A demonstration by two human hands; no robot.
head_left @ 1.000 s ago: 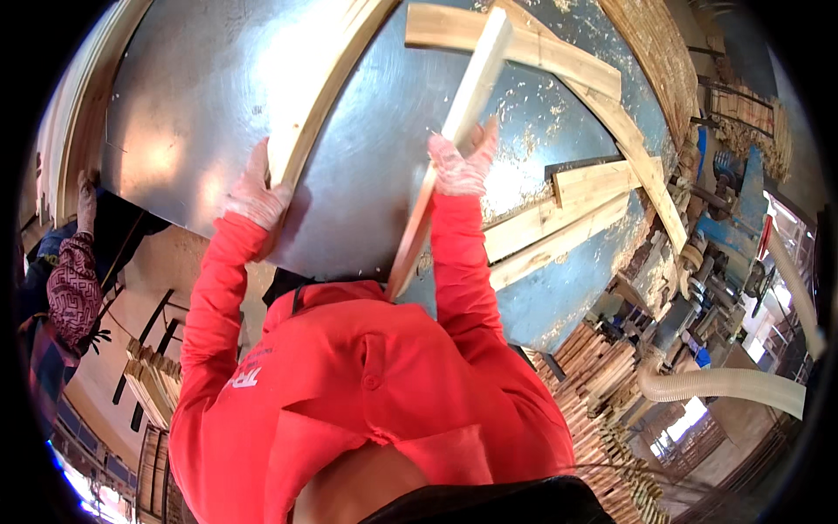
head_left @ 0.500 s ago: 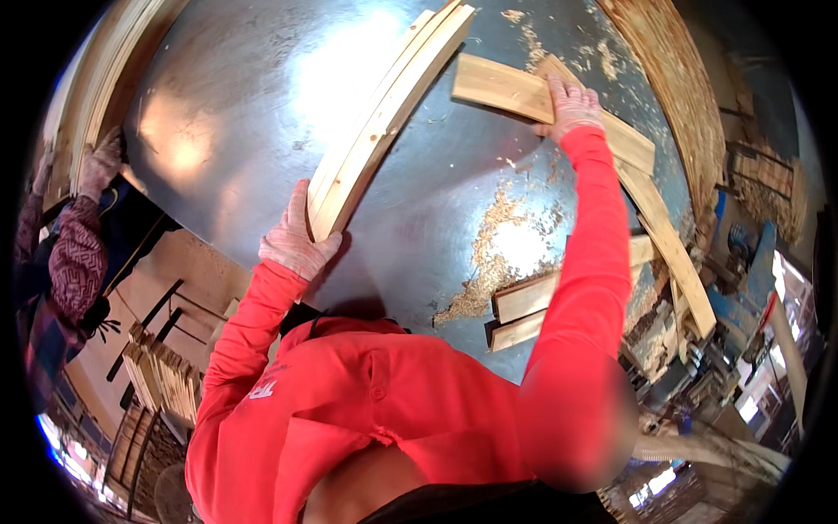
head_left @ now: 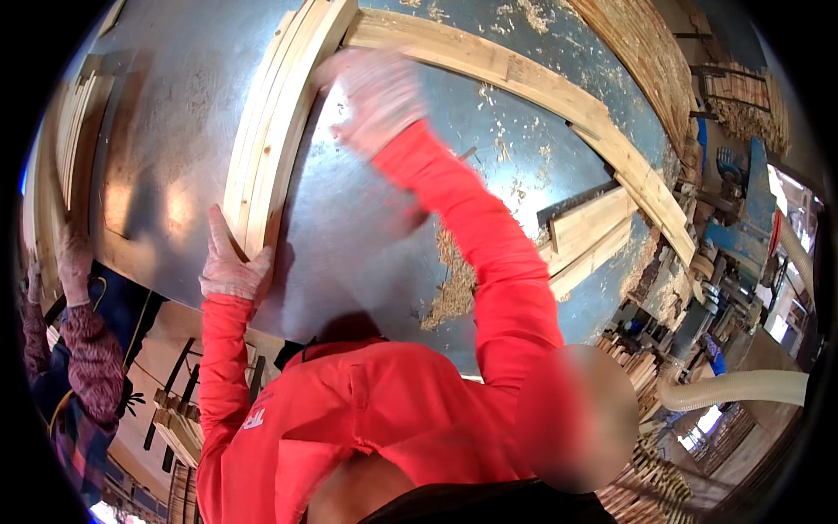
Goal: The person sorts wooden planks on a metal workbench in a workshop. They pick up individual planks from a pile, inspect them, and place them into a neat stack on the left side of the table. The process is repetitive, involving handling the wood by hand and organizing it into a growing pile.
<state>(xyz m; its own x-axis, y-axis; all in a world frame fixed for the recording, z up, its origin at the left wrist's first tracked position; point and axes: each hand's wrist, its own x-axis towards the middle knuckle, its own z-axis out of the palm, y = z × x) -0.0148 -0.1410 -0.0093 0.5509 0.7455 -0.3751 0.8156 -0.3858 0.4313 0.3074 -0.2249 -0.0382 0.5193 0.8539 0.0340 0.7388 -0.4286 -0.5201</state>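
Wooden strips point(head_left: 278, 140) are laid side by side on the metal table point(head_left: 327, 253). Their near end is bracketed by the left hand point(head_left: 234, 274), thumb and forefinger spread; whether it is clamped cannot be told. The right hand point(head_left: 381, 98) is blurred beside the strips; its closure cannot be determined. Ends are best kept flush under even side pressure, clear of shavings point(head_left: 452, 288).

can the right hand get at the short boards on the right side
Probably yes: nothing seems to lie over the middle of the short boards, though a plank lies by their right ends. The right hand is too blurred to tell whether it is free.
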